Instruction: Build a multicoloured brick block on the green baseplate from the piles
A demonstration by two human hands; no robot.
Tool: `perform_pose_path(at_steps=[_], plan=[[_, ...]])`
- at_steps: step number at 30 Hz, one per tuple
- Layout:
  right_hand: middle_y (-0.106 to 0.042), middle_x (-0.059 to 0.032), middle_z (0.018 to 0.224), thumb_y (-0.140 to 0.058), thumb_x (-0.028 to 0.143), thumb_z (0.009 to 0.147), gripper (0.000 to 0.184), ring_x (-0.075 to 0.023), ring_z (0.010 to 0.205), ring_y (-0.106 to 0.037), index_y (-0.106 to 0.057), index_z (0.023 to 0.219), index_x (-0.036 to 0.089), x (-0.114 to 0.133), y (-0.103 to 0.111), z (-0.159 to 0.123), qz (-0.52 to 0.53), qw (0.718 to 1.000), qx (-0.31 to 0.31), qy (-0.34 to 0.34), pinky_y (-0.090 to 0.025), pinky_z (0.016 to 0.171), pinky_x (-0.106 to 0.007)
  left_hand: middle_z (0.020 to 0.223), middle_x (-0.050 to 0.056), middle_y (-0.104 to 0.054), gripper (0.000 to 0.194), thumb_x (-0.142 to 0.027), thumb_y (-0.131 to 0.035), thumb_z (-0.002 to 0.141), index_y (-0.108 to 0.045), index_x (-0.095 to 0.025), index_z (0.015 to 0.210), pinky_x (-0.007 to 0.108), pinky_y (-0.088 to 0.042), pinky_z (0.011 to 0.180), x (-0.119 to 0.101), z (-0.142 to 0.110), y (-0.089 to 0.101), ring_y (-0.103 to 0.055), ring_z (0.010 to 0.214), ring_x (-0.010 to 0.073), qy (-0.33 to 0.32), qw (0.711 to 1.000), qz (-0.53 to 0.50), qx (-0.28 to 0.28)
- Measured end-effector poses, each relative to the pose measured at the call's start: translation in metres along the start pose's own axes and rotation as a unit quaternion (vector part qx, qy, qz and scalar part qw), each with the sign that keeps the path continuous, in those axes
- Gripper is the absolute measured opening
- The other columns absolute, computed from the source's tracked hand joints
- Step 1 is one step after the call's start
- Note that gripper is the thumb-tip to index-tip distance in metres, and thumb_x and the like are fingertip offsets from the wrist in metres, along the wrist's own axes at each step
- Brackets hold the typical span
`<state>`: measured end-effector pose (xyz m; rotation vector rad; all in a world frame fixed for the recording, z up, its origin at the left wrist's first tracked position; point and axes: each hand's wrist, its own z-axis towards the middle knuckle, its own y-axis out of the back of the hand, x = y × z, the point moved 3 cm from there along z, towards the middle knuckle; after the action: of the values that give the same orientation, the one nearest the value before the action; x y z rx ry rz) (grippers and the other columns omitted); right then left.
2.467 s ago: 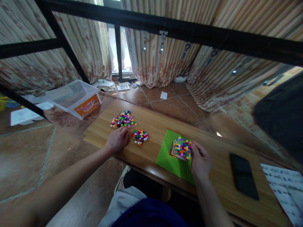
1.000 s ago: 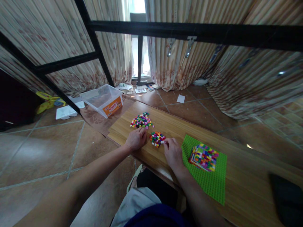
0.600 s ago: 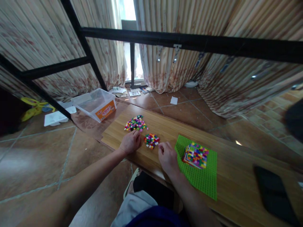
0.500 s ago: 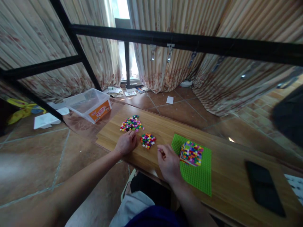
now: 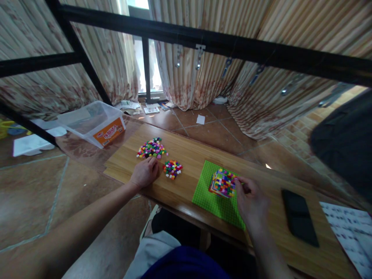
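A block built of many small coloured bricks (image 5: 223, 183) stands on a green baseplate (image 5: 207, 203). At its right edge my right hand (image 5: 251, 197) pinches a tiny brick, which looks pink, against the upper right corner. My left hand (image 5: 145, 172) rests closed on the table, its fingers curled; what they hold, if anything, is hidden. Just beyond its knuckles lies a larger pile of loose bricks (image 5: 152, 148). A smaller pile of loose bricks (image 5: 173, 169) is close to its right side.
A black phone (image 5: 300, 217) lies on the wooden table (image 5: 186, 145), right of the baseplate. Past the left end, a clear plastic box with an orange label (image 5: 109, 131) sits on the floor. A black metal rail (image 5: 186, 37) crosses above, with curtains behind.
My right hand has moved right, from the baseplate's left side to the right edge of the brick block. My left hand stays by the piles. The view has shifted right.
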<state>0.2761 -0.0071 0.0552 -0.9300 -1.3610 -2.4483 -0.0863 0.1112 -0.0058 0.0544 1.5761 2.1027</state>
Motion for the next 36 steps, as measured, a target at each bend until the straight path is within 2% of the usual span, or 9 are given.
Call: perform_pose_path(at_steps=[6,13,15,20,25,27,30,33,36], plan=[[-0.071,-0.0104,0.095,-0.046,0.057,0.094,0.048,-0.0203,0.08,-0.061,-0.074,0.092,0.019,-0.008,-0.013,0.003,-0.025,0.999,0.018,0.034,-0.047,0.075,-0.036,0.086,0.007,-0.065,0.018,-0.023,-0.046,0.097,-0.057,-0.02,0.083,0.03,-0.047,0.071,0.0,0.0,0.001,-0.062,0.079,0.0206,-0.003,1.0,-0.002,0.004],[-0.069,-0.0114,0.094,-0.046,0.055,0.092,0.047,-0.0227,0.088,-0.061,-0.074,0.088,0.018,-0.007,-0.014,0.007,-0.05,0.997,-0.004,0.066,-0.047,0.078,-0.037,0.087,0.007,-0.065,0.018,-0.023,-0.046,0.097,-0.057,-0.021,0.083,0.03,-0.047,0.072,0.0,-0.001,0.0,-0.063,0.08,0.0204,0.001,1.0,0.005,0.001],[-0.069,-0.0108,0.093,-0.049,0.055,0.09,0.045,-0.0218,0.085,-0.061,-0.075,0.086,0.019,-0.006,-0.013,0.008,-0.036,0.998,-0.008,0.051,-0.047,0.077,-0.037,0.086,0.007,-0.065,0.019,-0.024,-0.046,0.097,-0.057,-0.021,0.083,0.029,-0.047,0.072,0.0,-0.001,0.0,-0.063,0.08,0.0203,0.003,1.0,0.01,0.003],[-0.067,-0.0068,0.088,-0.059,0.056,0.082,0.04,-0.0158,0.068,-0.056,-0.076,0.085,0.02,-0.007,-0.013,0.011,0.027,0.999,0.0,-0.037,-0.045,0.066,-0.033,0.086,0.007,-0.065,0.019,-0.024,-0.045,0.097,-0.057,-0.021,0.082,0.03,-0.047,0.072,-0.001,0.0,0.001,-0.063,0.08,0.0207,0.003,1.0,0.005,0.004],[-0.067,-0.0064,0.091,-0.063,0.056,0.08,0.04,-0.0149,0.068,-0.058,-0.078,0.086,0.02,-0.011,-0.014,0.009,0.067,0.996,-0.005,-0.065,-0.047,0.066,-0.032,0.086,0.007,-0.065,0.019,-0.023,-0.046,0.097,-0.057,-0.021,0.083,0.03,-0.048,0.073,-0.001,0.0,0.001,-0.062,0.08,0.0205,0.002,1.0,-0.001,0.002],[-0.068,-0.0074,0.094,-0.062,0.057,0.082,0.041,-0.0168,0.074,-0.06,-0.078,0.087,0.02,-0.012,-0.014,0.008,0.062,0.997,-0.011,-0.043,-0.049,0.068,-0.033,0.086,0.007,-0.065,0.019,-0.024,-0.045,0.097,-0.058,-0.02,0.083,0.03,-0.048,0.072,-0.001,0.0,0.002,-0.062,0.08,0.021,0.0,1.0,-0.002,0.004],[-0.069,-0.0096,0.097,-0.055,0.057,0.088,0.044,-0.0203,0.087,-0.062,-0.079,0.09,0.021,-0.012,-0.015,0.004,0.023,0.999,-0.025,0.025,-0.05,0.076,-0.036,0.087,0.007,-0.065,0.02,-0.024,-0.045,0.097,-0.058,-0.02,0.083,0.031,-0.048,0.072,-0.001,0.0,0.001,-0.062,0.079,0.0213,-0.001,1.0,-0.005,0.007],[-0.07,-0.0101,0.099,-0.051,0.052,0.093,0.042,-0.02,0.089,-0.061,-0.079,0.096,0.02,-0.013,-0.016,-0.001,-0.011,0.996,-0.035,0.083,-0.05,0.082,-0.037,0.088,0.007,-0.065,0.018,-0.023,-0.045,0.097,-0.058,-0.02,0.084,0.03,-0.047,0.072,0.0,0.0,0.001,-0.062,0.08,0.0209,0.001,1.0,-0.005,0.004],[-0.07,-0.0106,0.103,-0.051,0.049,0.096,0.04,-0.0201,0.092,-0.061,-0.078,0.102,0.021,-0.015,-0.018,-0.005,-0.023,0.993,-0.037,0.106,-0.05,0.086,-0.038,0.089,0.007,-0.065,0.018,-0.023,-0.046,0.097,-0.058,-0.02,0.085,0.03,-0.047,0.072,0.0,0.0,0.0,-0.063,0.081,0.0207,0.0,1.0,0.001,0.003]])
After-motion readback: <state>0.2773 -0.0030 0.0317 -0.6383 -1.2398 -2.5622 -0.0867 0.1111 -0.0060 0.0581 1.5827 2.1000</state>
